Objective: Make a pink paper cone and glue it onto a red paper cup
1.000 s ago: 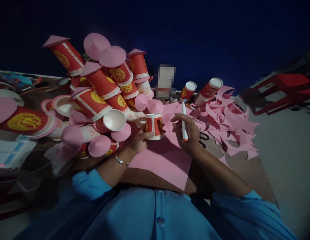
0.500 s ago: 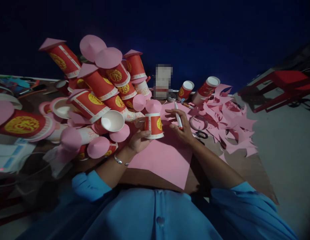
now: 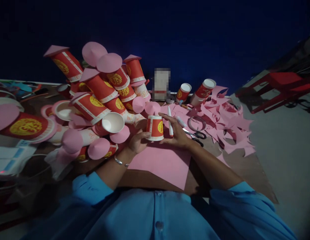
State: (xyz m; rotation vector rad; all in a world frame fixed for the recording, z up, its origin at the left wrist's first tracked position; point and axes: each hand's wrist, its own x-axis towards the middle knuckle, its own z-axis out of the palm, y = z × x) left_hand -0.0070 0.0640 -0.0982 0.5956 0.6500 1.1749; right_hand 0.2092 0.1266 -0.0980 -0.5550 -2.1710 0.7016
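Head view: pen (image 3: 170, 123) tip hidden behind cup (image 3: 155, 128)

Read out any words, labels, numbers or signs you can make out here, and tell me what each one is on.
None can be read.
Red paper cup held by the left hand: a round gold emblem, too blurred to read.
Piled red cups: the same gold emblems, unreadable.
White marker in the right hand: no legible print.
Pixelated box at the back: blurred out.
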